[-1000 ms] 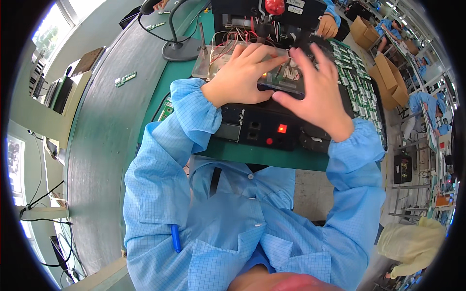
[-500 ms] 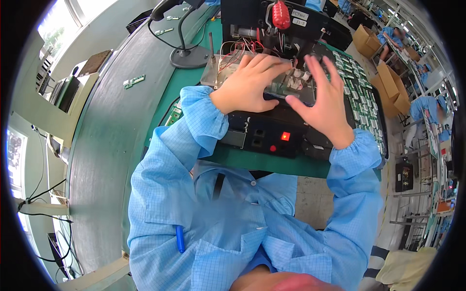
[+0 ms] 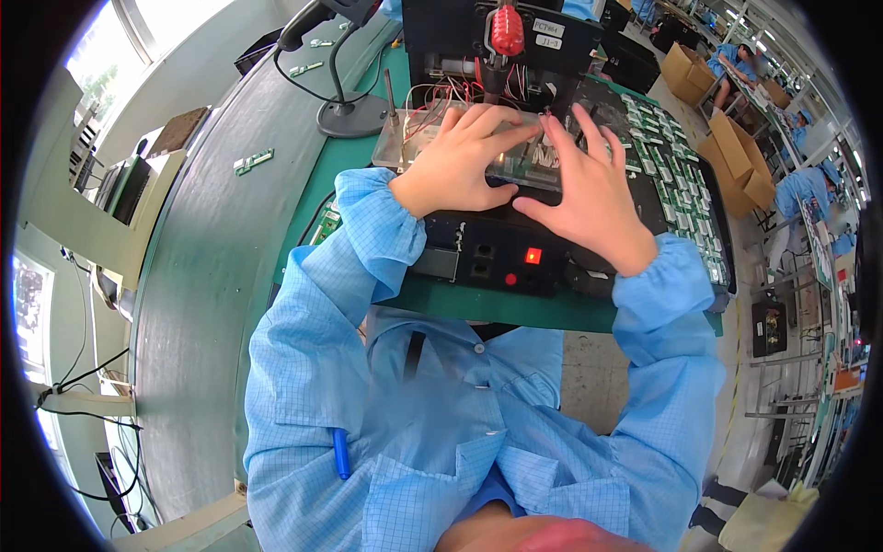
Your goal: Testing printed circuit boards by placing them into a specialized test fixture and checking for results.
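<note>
Pressing down with both palms, the left hand (image 3: 457, 161) lies flat on a clear acrylic cover plate (image 3: 515, 161), fingers together and pointing right, while the right hand (image 3: 589, 189) spreads its fingers wide over the plate's right end, thumb stretched toward the left hand. Neither hand grips anything; both rest on top. The plate sits on a black test fixture (image 3: 501, 258) with a lit red button (image 3: 533, 256), at the near edge of the green bench mat (image 3: 349, 170).

Uneven pressure looks like the main risk: one side dipping first could tilt the plate and misalign whatever lies beneath. The loose red and white wires (image 3: 432, 97) just behind the left fingers could be pinched. The right wrist hovers close to a tray of small green circuit boards (image 3: 676, 179), which a sideways slip might scatter.
</note>
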Motion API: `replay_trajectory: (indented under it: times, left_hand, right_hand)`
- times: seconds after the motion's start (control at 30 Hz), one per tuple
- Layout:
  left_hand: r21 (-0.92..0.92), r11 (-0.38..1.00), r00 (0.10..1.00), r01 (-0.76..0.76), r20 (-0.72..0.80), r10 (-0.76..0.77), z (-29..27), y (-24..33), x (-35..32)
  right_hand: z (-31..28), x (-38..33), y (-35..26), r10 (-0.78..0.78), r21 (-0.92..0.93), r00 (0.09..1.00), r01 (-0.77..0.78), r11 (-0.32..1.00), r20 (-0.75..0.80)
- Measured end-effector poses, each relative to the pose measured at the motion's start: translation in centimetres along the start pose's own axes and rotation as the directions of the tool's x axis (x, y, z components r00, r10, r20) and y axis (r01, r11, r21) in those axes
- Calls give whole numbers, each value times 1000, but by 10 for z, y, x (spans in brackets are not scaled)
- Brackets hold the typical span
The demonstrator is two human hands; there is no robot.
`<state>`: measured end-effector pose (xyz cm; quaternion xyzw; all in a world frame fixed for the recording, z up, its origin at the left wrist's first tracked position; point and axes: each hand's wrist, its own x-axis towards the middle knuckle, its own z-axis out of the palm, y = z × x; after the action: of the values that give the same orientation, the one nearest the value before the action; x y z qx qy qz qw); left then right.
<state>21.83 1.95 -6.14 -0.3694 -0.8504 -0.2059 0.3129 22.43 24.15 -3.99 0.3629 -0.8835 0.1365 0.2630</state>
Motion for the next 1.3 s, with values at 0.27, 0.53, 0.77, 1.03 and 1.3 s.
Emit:
replay_trajectory:
  times: [0.27, 0.53, 0.77, 1.03, 1.3]
  left_hand:
    - [-5, 1000, 1000, -2, 19, 2, -1, 1, -5]
    - [-23, 1000, 1000, -10, 1, 10, 1, -3, -3]
    - [-13, 1000, 1000, -24, 6, 24, 2, -4, -3]
    - [0, 1000, 1000, 4, 22, -4, 0, -3, -3]
    - [-5, 1000, 1000, -6, 20, 7, 0, -3, -3]
  right_hand:
    - [0, 0, 0, -104, -100, 979, 87, 991, -176]
    - [-1, -2, 5, -18, 54, 998, 22, 998, -63]
    - [2, -5, 5, -41, -12, 999, 41, 999, 3]
    - [-8, 4, -1, -62, -45, 997, 64, 997, 54]
    - [-2, 3, 4, -50, -36, 998, 51, 998, 27]
